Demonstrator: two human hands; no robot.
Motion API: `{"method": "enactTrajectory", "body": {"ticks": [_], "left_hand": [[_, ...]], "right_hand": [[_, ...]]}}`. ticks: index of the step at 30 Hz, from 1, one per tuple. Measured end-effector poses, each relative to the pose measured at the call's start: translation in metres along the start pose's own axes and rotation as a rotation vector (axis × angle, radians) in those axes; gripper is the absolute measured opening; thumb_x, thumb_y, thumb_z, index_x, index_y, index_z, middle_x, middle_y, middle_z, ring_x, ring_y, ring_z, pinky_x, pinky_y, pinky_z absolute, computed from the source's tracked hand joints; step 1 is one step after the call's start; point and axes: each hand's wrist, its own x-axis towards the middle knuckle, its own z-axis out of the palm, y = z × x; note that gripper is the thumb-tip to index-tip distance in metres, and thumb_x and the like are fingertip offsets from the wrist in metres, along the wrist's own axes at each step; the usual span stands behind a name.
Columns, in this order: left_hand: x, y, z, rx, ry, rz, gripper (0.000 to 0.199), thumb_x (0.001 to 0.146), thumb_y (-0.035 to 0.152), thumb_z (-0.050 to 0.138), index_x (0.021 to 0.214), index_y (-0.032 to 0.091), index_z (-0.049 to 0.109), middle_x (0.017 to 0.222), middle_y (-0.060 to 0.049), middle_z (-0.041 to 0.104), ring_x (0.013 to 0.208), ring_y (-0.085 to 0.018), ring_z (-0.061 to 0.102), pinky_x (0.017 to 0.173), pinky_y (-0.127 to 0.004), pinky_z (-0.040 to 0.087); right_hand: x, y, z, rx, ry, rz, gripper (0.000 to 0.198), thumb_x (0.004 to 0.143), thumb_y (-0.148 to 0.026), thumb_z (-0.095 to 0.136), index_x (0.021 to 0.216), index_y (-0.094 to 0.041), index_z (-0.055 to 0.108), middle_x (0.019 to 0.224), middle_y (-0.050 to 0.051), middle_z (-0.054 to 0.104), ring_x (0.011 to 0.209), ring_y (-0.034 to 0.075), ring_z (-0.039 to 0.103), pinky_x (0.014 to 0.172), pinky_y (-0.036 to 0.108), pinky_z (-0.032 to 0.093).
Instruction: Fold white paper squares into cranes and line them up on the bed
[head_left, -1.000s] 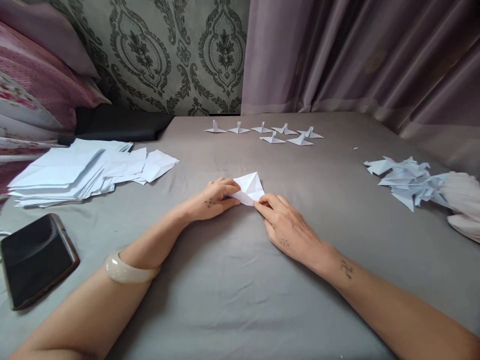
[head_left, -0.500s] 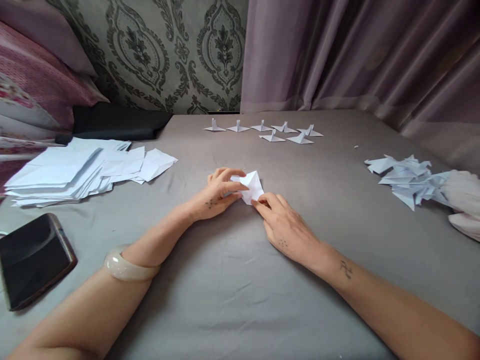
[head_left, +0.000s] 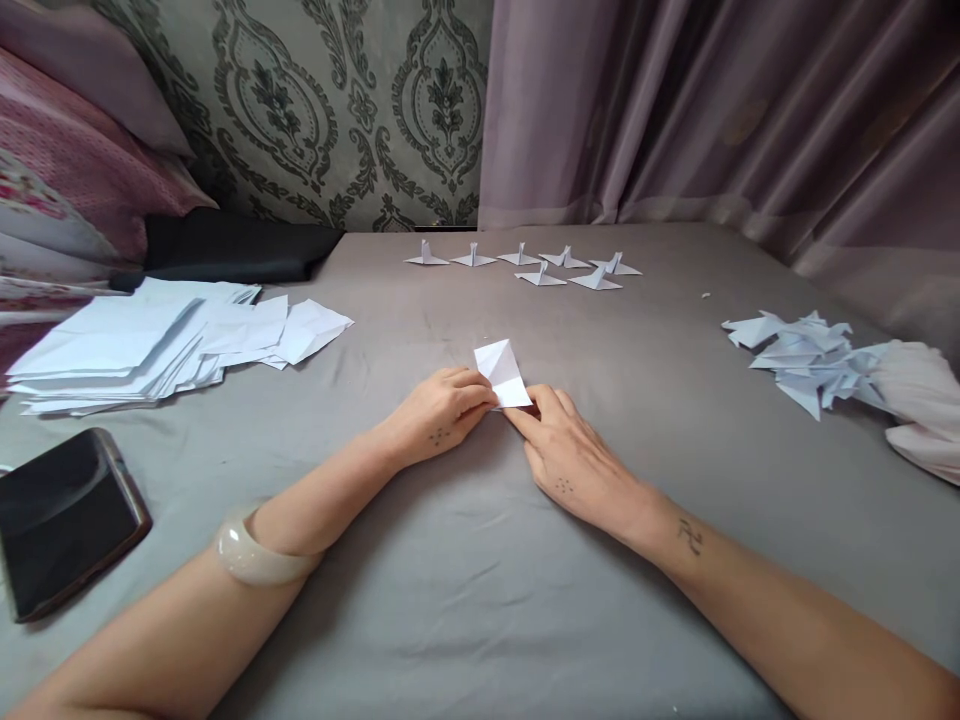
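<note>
Folded white paper [head_left: 504, 372] lying mid-bed on the grey bed sheet [head_left: 450, 600], pinned at its near edge by both hands. Left hand [head_left: 442, 415] flat-ish, fingertips pressed together on the paper's left corner; right hand [head_left: 570, 460] with thumb and forefinger pinching the lower right corner. Stack of white sheets [head_left: 150, 340] well to the left, phone [head_left: 64, 520] nearer. Row of small paper birds [head_left: 525, 265] farther back; heap of folded papers [head_left: 802, 360] at right.

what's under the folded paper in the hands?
Grey bedsheet lies beneath the folded paper. Left hand and right hand cover its near edge, so that part is hidden.
</note>
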Motion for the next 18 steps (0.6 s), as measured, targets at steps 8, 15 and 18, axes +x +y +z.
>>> {"method": "enactTrajectory", "body": {"ticks": [8,15,18], "left_hand": [[-0.003,0.015,-0.007,0.195,-0.099,0.021,0.034,0.096,0.024,0.038,0.098,0.018,0.071,0.095,-0.008,0.067,0.087,-0.019,0.059,0.075,-0.031,0.045],[-0.005,0.016,-0.012,0.244,-0.138,0.067,0.036,0.098,0.03,0.036,0.105,0.018,0.07,0.095,-0.008,0.064,0.087,-0.018,0.057,0.079,-0.031,0.046],[-0.005,0.016,-0.012,0.255,-0.154,0.08,0.038,0.099,0.032,0.034,0.112,0.019,0.067,0.095,-0.008,0.063,0.086,-0.018,0.054,0.078,-0.031,0.046]], "right_hand": [[-0.012,0.004,-0.02,-0.072,-0.077,0.007,0.033,0.087,-0.005,0.037,0.101,-0.021,0.062,0.103,0.008,0.055,0.09,0.02,0.053,0.067,0.032,0.045],[-0.014,0.01,-0.031,-0.107,-0.133,0.03,0.035,0.086,-0.005,0.039,0.105,-0.021,0.064,0.105,0.006,0.058,0.092,0.019,0.056,0.066,0.031,0.043],[-0.014,0.009,-0.036,-0.119,-0.175,0.042,0.037,0.086,-0.004,0.039,0.106,-0.021,0.064,0.106,0.005,0.058,0.092,0.018,0.056,0.067,0.03,0.042]]}}
